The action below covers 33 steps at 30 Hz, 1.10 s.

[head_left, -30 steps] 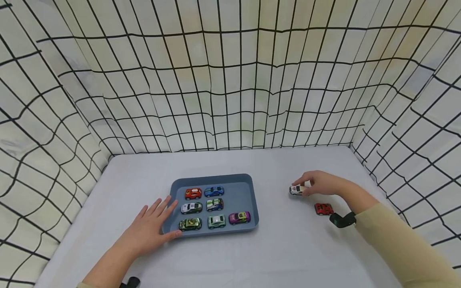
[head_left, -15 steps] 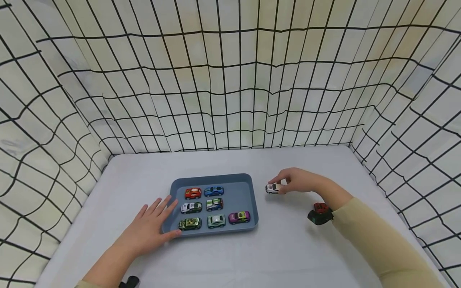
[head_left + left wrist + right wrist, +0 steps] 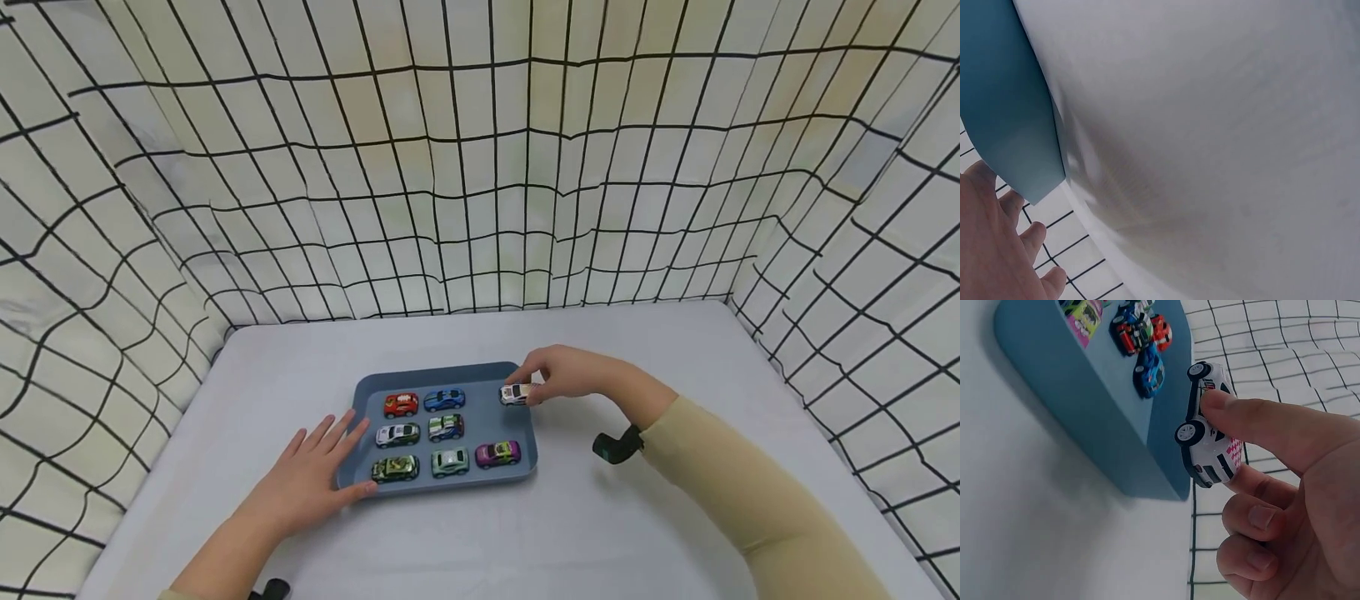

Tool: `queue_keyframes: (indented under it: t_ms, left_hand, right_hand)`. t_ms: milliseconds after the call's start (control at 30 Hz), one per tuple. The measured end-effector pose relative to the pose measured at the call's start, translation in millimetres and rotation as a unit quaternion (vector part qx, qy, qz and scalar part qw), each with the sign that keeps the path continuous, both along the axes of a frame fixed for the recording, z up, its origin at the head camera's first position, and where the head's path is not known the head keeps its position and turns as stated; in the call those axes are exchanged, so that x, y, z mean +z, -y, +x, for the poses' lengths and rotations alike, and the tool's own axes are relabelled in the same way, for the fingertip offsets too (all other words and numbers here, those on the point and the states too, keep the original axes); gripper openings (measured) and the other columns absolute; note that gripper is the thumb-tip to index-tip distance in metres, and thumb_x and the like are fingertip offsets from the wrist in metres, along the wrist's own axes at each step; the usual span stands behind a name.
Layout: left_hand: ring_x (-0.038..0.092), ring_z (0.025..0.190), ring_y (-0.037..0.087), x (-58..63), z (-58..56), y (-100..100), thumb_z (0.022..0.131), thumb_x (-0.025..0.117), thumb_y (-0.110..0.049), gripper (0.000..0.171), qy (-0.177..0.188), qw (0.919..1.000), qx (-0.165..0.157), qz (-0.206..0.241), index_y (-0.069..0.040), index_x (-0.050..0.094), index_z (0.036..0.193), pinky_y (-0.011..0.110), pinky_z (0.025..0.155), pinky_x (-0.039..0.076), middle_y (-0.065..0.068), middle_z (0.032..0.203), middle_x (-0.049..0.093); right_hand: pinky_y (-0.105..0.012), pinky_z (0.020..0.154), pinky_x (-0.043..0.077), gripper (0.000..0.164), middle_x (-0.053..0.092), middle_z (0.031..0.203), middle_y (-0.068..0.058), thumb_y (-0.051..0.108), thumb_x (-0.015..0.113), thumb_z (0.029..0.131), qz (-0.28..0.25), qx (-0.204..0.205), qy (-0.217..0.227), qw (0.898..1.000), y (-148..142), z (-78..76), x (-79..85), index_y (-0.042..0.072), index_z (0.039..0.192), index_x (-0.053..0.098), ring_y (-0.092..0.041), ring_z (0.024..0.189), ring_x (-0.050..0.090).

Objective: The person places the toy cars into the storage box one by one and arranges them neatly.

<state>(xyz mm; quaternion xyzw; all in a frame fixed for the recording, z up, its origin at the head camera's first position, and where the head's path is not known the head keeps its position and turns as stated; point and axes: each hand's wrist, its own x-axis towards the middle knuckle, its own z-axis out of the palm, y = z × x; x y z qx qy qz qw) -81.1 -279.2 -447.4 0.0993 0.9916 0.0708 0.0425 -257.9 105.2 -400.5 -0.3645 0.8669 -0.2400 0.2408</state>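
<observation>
A white toy car (image 3: pixel 514 394) with dark wheels and pink checks is pinched between the thumb and fingers of my right hand (image 3: pixel 576 372). In the right wrist view the white toy car (image 3: pixel 1210 434) is off the table, by the corner of the blue-grey tray (image 3: pixel 1116 444). My left hand (image 3: pixel 311 471) lies with fingers spread at the left side of the tray (image 3: pixel 480 372), touching its edge. Inside are several toy cars, among them a red car (image 3: pixel 401 405), a blue car (image 3: pixel 444 400), a camouflage car (image 3: pixel 395 468) and a purple car (image 3: pixel 498 454).
A white cloth covers the table (image 3: pixel 480 542). Black-gridded sheets (image 3: pixel 480 208) rise at the back and both sides. A black wrist camera mount (image 3: pixel 618 446) hangs below the right wrist.
My right hand has carried the white toy car leftward from the table to over the tray's right part. The red car on the right is now hidden behind the right sleeve. Left hand unmoved.
</observation>
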Motion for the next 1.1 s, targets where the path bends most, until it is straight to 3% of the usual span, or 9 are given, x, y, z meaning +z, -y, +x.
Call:
queue_keyframes:
  t_ms: [233, 500, 667, 1100]
  left_hand:
    - [0.021, 0.147, 0.042, -1.0, 1.4, -0.4, 0.078, 0.044, -0.087, 0.105, -0.002, 1.0000, 0.003, 0.002, -0.018, 0.034, 0.156, 0.067, 0.114, 0.015, 0.013, 0.162, 0.027]
    - [0.021, 0.147, 0.042, -1.9, 0.1, 0.5, 0.080, 0.049, -0.083, 0.101, -0.006, 1.0000, -0.001, 0.004, -0.017, 0.034, 0.156, 0.067, 0.114, 0.015, 0.013, 0.162, 0.027]
    - [0.022, 0.147, 0.042, -0.9, 0.4, -0.3, 0.081, 0.049, -0.083, 0.101, -0.002, 1.0000, -0.002, 0.009, -0.018, 0.035, 0.156, 0.067, 0.114, 0.015, 0.013, 0.161, 0.028]
    - [0.021, 0.147, 0.042, -2.4, -0.4, -0.1, 0.078, 0.044, -0.087, 0.105, 0.002, 1.0000, 0.001, 0.001, -0.018, 0.034, 0.156, 0.067, 0.114, 0.015, 0.014, 0.161, 0.027]
  right_hand:
    - [-0.030, 0.070, 0.050, 0.037, 0.062, 0.097, 0.010, 0.025, 0.075, 0.090, 0.015, 0.023, -0.009, 1.000, 22.4, 4.2, 0.9, 0.032, 0.126, 0.070, -0.016, 0.087, 0.056]
    - [-0.026, 0.078, 0.051, 0.037, 0.061, 0.099, 0.012, 0.027, 0.074, 0.090, 0.064, 0.037, -0.026, 0.997, 41.6, 9.4, -13.6, 0.033, 0.126, 0.070, -0.009, 0.092, 0.056]
    - [-0.026, 0.082, 0.052, 0.036, 0.063, 0.104, 0.010, 0.025, 0.074, 0.090, 0.088, 0.063, -0.059, 0.992, 51.0, 13.4, -19.2, 0.030, 0.125, 0.071, -0.007, 0.094, 0.058]
    - [-0.023, 0.067, 0.048, 0.037, 0.062, 0.092, 0.012, 0.028, 0.074, 0.090, 0.154, 0.067, -0.128, 0.977, 64.4, 19.3, -28.9, 0.033, 0.126, 0.070, -0.007, 0.080, 0.054]
